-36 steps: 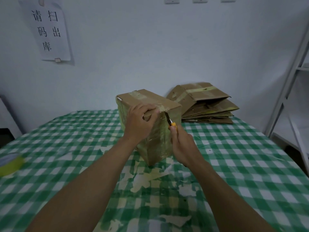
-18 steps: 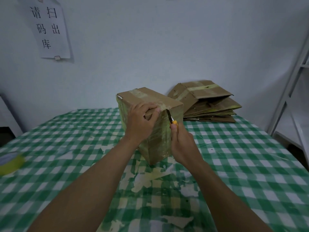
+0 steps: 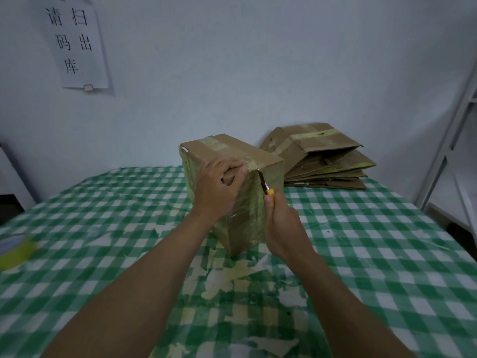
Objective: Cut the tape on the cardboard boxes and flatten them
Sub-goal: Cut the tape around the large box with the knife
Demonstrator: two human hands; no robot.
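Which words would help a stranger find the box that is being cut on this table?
On the green-checked table, look at the middle, before the white wall. A cardboard box stands there; the left hand grips its top edge and the right hand holds a yellow knife at its corner. Unlike the flattened boxes piled behind it, it is upright and wrapped in tape.

Left forearm (image 3: 144,277) and right forearm (image 3: 346,303), both bare, extend forward from the lower edge of the view and converge. Left hand (image 3: 218,188): back toward the camera, fingers curled over the near upper edge of the cardboard box (image 3: 232,148). Right hand (image 3: 281,223): lower and just beside the left, wrapped round a yellow utility knife (image 3: 269,191), thumb lying up the handle, blade pointing upward.
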